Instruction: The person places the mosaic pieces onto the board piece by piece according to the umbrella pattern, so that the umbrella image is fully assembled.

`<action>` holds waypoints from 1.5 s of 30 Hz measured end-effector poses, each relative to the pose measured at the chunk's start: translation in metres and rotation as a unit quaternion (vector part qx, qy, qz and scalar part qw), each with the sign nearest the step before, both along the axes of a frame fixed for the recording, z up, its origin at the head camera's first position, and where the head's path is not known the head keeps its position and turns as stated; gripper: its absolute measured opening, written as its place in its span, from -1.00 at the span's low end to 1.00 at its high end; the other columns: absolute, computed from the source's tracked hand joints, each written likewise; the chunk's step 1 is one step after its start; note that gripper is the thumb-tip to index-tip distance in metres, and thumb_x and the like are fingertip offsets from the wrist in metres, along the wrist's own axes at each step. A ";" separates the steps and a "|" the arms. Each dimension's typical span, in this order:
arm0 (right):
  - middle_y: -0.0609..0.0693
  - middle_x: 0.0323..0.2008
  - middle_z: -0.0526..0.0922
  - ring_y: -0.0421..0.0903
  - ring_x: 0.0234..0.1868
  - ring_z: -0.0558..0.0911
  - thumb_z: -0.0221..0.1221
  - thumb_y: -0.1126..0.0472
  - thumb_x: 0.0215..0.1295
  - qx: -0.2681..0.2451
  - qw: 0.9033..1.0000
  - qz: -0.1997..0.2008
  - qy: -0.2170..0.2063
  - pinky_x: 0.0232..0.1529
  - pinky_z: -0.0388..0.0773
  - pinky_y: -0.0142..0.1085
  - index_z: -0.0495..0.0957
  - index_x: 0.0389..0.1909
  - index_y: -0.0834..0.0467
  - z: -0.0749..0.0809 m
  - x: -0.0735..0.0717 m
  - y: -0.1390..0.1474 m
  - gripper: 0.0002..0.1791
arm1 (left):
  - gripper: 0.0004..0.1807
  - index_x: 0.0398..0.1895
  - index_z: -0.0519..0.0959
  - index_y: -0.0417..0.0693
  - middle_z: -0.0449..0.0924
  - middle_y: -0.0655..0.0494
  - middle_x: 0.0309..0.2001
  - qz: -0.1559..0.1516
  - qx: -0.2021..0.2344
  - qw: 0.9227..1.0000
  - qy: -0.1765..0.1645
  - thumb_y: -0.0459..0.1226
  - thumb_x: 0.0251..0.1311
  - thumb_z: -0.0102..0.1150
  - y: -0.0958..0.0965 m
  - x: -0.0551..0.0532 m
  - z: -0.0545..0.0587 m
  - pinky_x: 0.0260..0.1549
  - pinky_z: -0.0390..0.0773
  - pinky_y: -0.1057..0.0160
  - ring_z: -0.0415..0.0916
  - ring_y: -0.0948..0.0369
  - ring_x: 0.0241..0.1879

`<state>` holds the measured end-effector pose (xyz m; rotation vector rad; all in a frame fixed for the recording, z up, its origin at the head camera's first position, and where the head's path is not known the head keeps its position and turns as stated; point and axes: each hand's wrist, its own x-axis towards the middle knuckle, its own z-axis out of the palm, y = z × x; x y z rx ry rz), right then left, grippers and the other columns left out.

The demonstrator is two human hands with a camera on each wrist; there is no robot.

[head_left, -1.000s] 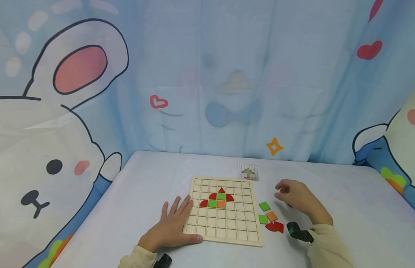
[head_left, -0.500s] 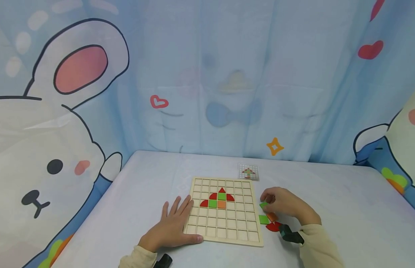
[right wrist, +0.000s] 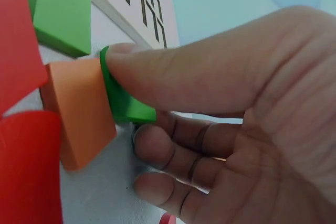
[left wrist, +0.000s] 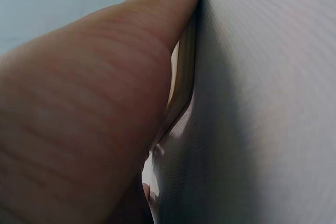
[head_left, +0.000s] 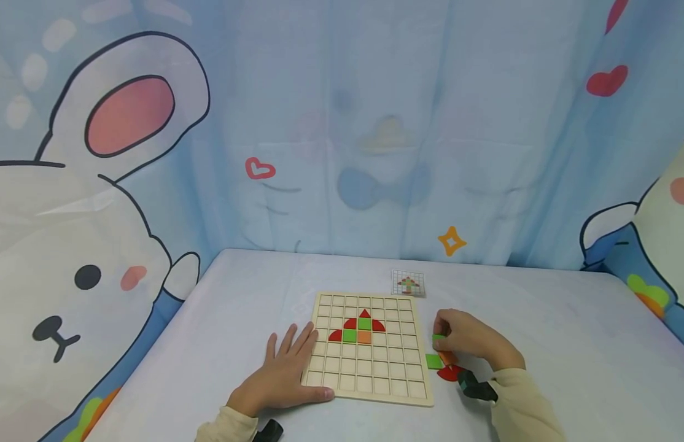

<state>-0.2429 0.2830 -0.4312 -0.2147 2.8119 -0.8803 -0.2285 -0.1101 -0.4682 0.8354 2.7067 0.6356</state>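
A big blue curtain (head_left: pixel 298 92) hangs at the back, and in front of it is the white counter (head_left: pixel 253 291). On the counter lies a flat wooden board (head_left: pixel 366 369) with lots of little squares. The red, green and orange shape (head_left: pixel 365 323) on it looks the same as a second ago.

The left hand (head_left: pixel 283 374) is spread out at the board's left side, with its thumb by the near edge. It has not moved. The right hand (head_left: pixel 469 334) is what changed: a second ago it was off to the side, and now it pinches a green tile (right wrist: pixel 128 103) just right of the board. I can't tell if that tile is off the counter. To me, this is the picking-up part, and no new piece is on the board yet.

A small picture card (head_left: pixel 408 283) lies at the board's far edge. Near the pinched tile are two red pieces (right wrist: pixel 29 166), an orange tile (right wrist: pixel 84 108) and another green tile (right wrist: pixel 63 11).
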 end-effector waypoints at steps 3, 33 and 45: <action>-0.02 -0.42 0.51 -0.05 -0.33 0.48 0.44 0.36 0.25 0.006 1.000 -0.007 -0.007 -0.26 0.45 -0.16 0.51 -0.33 0.18 0.001 0.000 -0.002 -0.76 | 0.32 0.75 -0.04 -0.21 -0.23 -0.07 0.76 0.001 -0.001 1.000 0.002 0.43 0.23 0.28 -0.001 0.000 -0.001 0.47 -0.41 -0.46 -0.39 -0.20 0.70; -0.02 -0.30 0.67 -0.02 -0.23 0.65 0.33 0.35 0.37 -0.090 0.991 -0.048 0.087 -0.20 0.62 -0.13 0.71 -0.22 0.21 0.005 -0.002 -0.013 -0.97 | 0.33 0.75 -0.05 -0.22 -0.23 -0.09 0.75 -0.002 0.002 1.000 0.002 0.44 0.23 0.26 -0.001 -0.001 -0.002 0.46 -0.42 -0.47 -0.39 -0.22 0.69; 0.00 -0.30 0.68 -0.02 -0.23 0.68 0.37 0.35 0.38 -0.133 0.986 -0.041 0.092 -0.18 0.67 -0.12 0.71 -0.23 0.25 0.004 -0.004 -0.036 -0.97 | 0.31 0.75 -0.05 -0.21 -0.24 -0.08 0.76 -0.003 0.006 1.000 0.005 0.42 0.25 0.26 -0.001 -0.002 -0.004 0.47 -0.41 -0.47 -0.40 -0.20 0.70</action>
